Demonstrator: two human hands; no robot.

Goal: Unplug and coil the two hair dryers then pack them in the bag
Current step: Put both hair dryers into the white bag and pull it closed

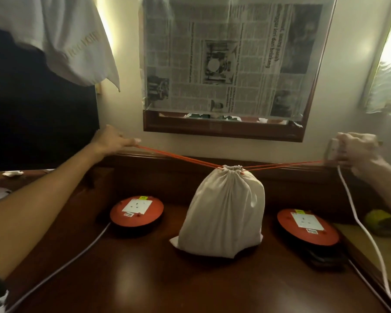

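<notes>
A beige cloth drawstring bag (224,213) stands full and upright in the middle of the dark wooden desk (190,288). Its mouth is cinched tight at the top. Orange drawstrings (178,157) run taut from the mouth out to both sides. My left hand (110,141) is stretched out to the upper left and pinches the left strings. My right hand (357,152) is raised at the far right, closed on the right strings, with a white object and a white cord (357,220) hanging from it. No hair dryer is visible.
Two red round socket reels (137,210) (307,225) lie left and right of the bag, with cables running toward the front edge. A mirror covered with newspaper (230,59) hangs on the wall behind. A white cloth (61,37) hangs at upper left. A yellow-green object (378,220) sits at right.
</notes>
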